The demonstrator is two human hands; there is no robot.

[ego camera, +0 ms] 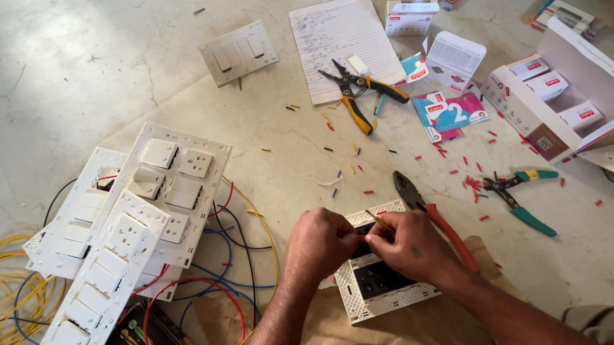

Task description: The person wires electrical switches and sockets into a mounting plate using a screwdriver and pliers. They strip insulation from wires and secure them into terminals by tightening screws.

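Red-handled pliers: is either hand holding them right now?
No. The red-handled pliers lie on the floor beside the right hand, while both it and the left hand work on the white switch plate.

We look down on a pale, polished stone floor (28, 67), faintly veined, scratched and mottled with grey. Soft daylight falls from the upper left, so that corner glows brightest and shadows stay weak. A sheet of brown paper (395, 340) lies crumpled over the floor at the lower edge. We see no walls, windows or furniture in this view.
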